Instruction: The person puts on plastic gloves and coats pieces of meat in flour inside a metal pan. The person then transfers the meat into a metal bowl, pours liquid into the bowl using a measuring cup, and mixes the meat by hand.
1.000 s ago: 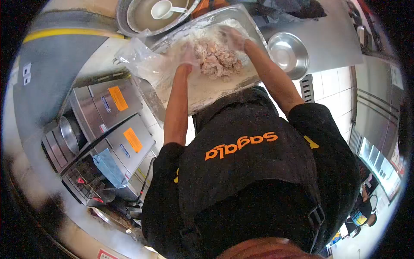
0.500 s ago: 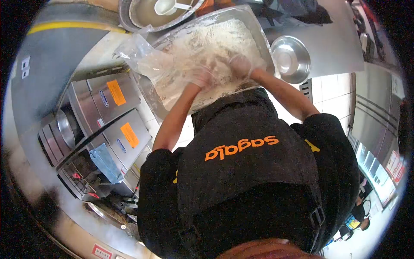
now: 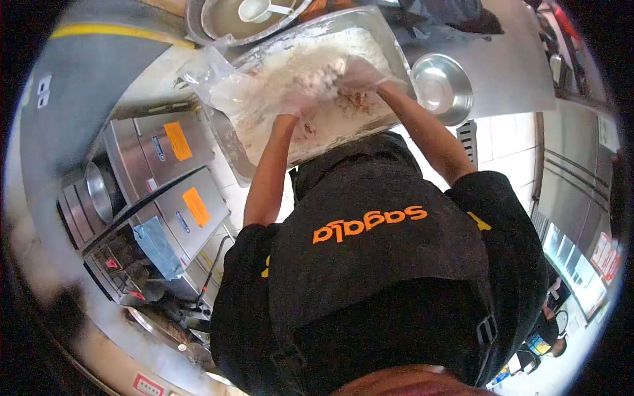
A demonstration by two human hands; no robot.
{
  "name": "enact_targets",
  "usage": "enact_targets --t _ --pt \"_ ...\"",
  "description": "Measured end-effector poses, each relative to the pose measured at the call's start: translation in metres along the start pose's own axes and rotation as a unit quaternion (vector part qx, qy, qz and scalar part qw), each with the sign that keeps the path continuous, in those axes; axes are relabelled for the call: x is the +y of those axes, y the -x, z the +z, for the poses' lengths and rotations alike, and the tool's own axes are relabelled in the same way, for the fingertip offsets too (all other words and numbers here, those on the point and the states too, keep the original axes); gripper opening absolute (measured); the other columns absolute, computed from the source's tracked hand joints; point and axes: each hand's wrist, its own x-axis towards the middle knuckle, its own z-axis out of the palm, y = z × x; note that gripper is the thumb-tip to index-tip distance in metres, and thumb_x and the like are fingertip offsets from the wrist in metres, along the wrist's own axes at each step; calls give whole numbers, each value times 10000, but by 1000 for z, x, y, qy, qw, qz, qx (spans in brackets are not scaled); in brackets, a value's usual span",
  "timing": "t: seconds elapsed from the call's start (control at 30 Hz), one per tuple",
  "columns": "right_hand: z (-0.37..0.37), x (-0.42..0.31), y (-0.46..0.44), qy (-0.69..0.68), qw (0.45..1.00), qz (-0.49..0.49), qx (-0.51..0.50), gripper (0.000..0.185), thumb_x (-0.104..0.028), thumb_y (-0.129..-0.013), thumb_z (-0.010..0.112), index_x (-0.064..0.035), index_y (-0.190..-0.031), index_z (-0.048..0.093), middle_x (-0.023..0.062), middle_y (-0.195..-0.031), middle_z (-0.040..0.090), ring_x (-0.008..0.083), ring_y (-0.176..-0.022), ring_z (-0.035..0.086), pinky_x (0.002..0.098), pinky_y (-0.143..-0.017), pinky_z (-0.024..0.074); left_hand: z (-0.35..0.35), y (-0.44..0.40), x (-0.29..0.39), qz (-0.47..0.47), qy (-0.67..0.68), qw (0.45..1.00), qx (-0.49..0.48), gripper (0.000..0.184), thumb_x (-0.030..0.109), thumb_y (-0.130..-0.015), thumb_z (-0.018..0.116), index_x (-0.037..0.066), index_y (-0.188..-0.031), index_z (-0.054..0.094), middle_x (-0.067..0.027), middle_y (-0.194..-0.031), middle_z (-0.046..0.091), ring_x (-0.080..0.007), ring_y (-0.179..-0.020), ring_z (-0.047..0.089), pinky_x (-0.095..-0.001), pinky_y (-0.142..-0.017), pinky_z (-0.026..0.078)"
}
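Note:
A large metal tray spread with pale flour lies in front of me. Both my hands wear clear plastic gloves and are inside the tray. Between them a clump of flour-coated pieces is lifted off the flour, blurred by motion. My left hand cups the clump from the left. My right hand closes on it from the right, its fingers smeared. Reddish-brown bits show in the flour below my right hand. What the coated pieces are, I cannot make out.
A clear plastic bag drapes over the tray's left side. Behind stands a tub of cloudy liquid with a white ladle. A steel bowl sits right of the tray. Steel drawers stand left; another person is far right.
Both hands have risen from pressing in the flour and moved away from me, bringing up coated pieces between them. Reddish-brown bits now show in the flour beneath.

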Motion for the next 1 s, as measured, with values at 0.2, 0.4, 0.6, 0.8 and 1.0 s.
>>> enact_targets --t 0.2,0.4,0.6,0.8,1.0 --pt "52 -16 34 84 993 79 5 570 -147 -675 595 -94 -1216 423 206 -961 570 327 -805 573 387 -742 468 109 -8 -5 90 -225 905 348 478 348 -765 515 10 -1103 521 -115 -607 560 -194 -527 545 -334 -473 472" --pt "33 31 -12 -108 991 73 1 445 -279 -684 621 -51 -1058 542 128 -677 621 220 -594 608 341 -564 488 17 -36 4 40 -10 998 54 423 377 -772 514 42 -1022 574 -120 -709 599 -225 -645 584 -401 -564 475" --pt "-22 -9 13 -218 969 118 -27 272 -254 -731 629 -58 -917 598 76 -706 611 138 -603 571 264 -555 476 -33 6 4 240 76 941 225 386 436 -818 479 151 -1071 546 -77 -953 612 -267 -788 590 -337 -728 479" --pt "-78 -56 55 -334 937 84 -56 393 -154 -706 683 -53 -1057 536 52 -880 606 115 -768 558 268 -660 484 -98 69 16 85 518 851 1 530 221 -686 701 -61 -1080 487 -110 -917 611 -158 -786 576 -272 -701 465" --pt "-68 -20 70 -370 922 115 5 448 -301 -715 667 -68 -1082 559 81 -860 607 145 -702 549 287 -631 462 -65 75 -42 65 407 907 90 512 281 -787 592 -28 -1162 429 -122 -1127 524 -198 -948 531 -325 -793 445"
